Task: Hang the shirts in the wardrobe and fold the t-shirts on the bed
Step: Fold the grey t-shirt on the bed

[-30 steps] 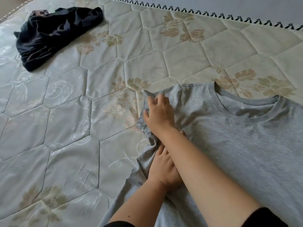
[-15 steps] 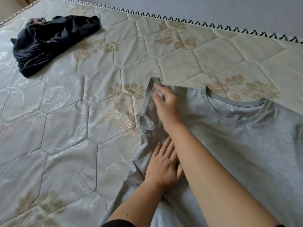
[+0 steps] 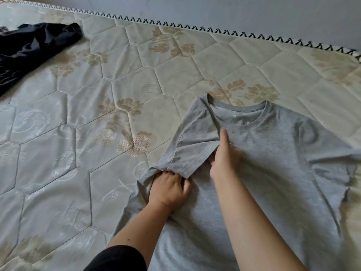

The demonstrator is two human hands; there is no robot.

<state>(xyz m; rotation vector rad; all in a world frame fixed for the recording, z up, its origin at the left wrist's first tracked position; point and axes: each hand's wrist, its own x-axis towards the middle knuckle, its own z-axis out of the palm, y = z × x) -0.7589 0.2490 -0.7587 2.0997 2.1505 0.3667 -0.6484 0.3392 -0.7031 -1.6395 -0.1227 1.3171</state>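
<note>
A: What was seen to change?
B: The sleeve point(image 3: 187, 151) of the grey t-shirt point(image 3: 273, 173) has been carried inward since half a second ago; it is now laid across the chest, flat on the bed point(image 3: 175, 61)
A: And the grip?
B: Left hand point(image 3: 169, 189) is clenched on the t-shirt's side fold; right hand point(image 3: 224, 155) is hooked under the sleeve hem. Black garment point(image 3: 29, 47) is left well apart. First side fold is judged nearly done

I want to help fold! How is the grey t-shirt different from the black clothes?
The t-shirt lies spread out, one sleeve folded in; the black clothes lie crumpled. The left hand and right hand hold the t-shirt; nothing touches the black clothes. Both lie on the bed.
</note>
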